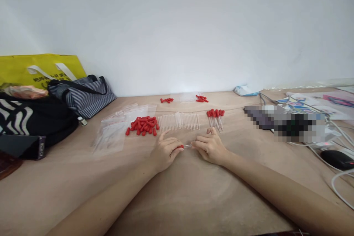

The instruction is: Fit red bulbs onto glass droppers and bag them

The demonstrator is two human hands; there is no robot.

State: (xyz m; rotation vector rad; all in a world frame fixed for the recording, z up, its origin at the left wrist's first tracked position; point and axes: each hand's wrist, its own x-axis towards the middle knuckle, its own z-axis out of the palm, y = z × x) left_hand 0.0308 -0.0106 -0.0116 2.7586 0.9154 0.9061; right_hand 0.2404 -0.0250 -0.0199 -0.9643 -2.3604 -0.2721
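My left hand (166, 151) pinches a red rubber dropper bulb (180, 146) between thumb and fingers. From the right, my right hand (209, 146) grips a clear glass dropper tube (187, 146), whose end meets the bulb; how deep it sits I cannot tell. Beyond the hands lies a row of clear glass tubes (179, 121). A heap of loose red bulbs (143, 125) is left of that row. Several droppers with red bulbs on their tubes (215, 118) lie just past my right hand.
Clear plastic bags (112, 134) spread left of the bulb heap. Near the wall lie more red bulbs (202, 99) and a tissue pack (246, 90). A striped bag (83, 94) stands at left; a black mouse (337, 159), cables and papers (309, 105) are at right.
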